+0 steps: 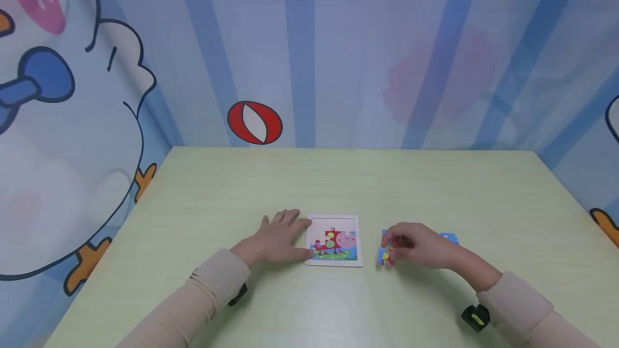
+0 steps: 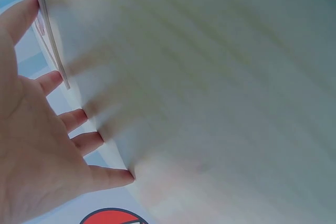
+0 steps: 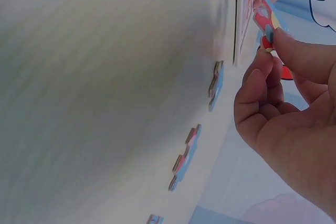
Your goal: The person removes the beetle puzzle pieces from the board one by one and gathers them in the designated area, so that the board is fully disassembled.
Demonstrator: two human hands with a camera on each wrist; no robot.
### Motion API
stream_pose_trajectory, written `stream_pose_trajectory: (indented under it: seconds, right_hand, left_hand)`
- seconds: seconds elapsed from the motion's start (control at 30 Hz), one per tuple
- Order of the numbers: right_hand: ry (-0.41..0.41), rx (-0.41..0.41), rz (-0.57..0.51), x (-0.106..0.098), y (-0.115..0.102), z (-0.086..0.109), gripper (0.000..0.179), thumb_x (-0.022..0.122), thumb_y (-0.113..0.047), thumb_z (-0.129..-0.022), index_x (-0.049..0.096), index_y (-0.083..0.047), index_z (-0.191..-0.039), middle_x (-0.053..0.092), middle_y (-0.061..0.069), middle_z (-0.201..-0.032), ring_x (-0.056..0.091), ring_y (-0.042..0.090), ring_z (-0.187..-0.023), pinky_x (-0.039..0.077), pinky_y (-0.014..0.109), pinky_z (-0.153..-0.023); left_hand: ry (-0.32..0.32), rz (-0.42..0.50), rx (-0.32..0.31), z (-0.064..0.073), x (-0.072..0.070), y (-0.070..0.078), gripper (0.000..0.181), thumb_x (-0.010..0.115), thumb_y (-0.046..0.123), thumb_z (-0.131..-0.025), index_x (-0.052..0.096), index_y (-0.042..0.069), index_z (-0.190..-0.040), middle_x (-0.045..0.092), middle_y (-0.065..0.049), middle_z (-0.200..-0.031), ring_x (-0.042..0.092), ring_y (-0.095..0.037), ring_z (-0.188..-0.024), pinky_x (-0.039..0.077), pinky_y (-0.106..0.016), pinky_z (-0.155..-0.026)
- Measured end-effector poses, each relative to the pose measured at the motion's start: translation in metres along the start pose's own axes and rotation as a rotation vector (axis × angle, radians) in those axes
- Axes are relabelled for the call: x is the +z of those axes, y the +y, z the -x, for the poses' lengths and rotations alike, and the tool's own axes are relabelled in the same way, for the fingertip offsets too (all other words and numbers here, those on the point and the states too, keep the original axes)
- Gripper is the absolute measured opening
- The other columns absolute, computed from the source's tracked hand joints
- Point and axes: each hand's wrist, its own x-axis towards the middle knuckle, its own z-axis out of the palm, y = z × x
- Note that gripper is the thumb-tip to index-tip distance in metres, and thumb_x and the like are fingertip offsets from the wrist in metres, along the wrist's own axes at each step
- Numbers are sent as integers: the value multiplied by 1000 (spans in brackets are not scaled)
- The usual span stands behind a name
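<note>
The square white-framed puzzle tray (image 1: 333, 223) lies on the pale table (image 1: 333, 181), its lower part filled with a pink-and-red pig picture. At the tray's left edge, the left hand (image 1: 276, 239) spreads its fingers, thumb and forefinger touching it. Right of the tray, the right hand (image 1: 417, 243) pinches a red, yellow and blue jigsaw piece (image 3: 266, 18); loose blue-and-red pieces (image 3: 185, 159) lie nearby. Seemingly mid-assembly, the next move probably calls for aligning that piece with the tray's unfilled upper part.

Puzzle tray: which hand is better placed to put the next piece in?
Likely the right hand: it pinches a puzzle piece beside the puzzle tray. The left hand holds no piece; it touches the tray's opposite edge, so it seems better suited to steadying.
</note>
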Motion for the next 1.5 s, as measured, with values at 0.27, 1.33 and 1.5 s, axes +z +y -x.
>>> stream_pose_trajectory:
  seconds: [0.27,1.33,1.5]
  right_hand:
    - [-4,29,25,3,7,4,8,64,-5,-90,65,-8,-98,50,-2,-77,45,9,-71,41,21,-61]
    - [-1,124,126,12,17,3,10,68,-4,-87,66,-11,-93,51,-4,-73,44,11,-68,38,22,-59]
    - [4,108,132,8,13,5,9,67,-4,-87,66,-9,-95,53,-4,-77,46,12,-70,40,22,-60]
  left_hand:
    - [3,-3,1,-1,0,-1,76,58,58,-88,35,22,-150,21,-11,-159,15,-36,-145,14,-70,-109]
    - [10,-3,8,0,0,-1,73,58,57,-88,37,21,-148,22,-13,-158,17,-38,-144,15,-70,-108]
    - [8,-3,5,0,0,-1,73,58,57,-88,36,21,-148,21,-13,-158,17,-38,-145,15,-70,-109]
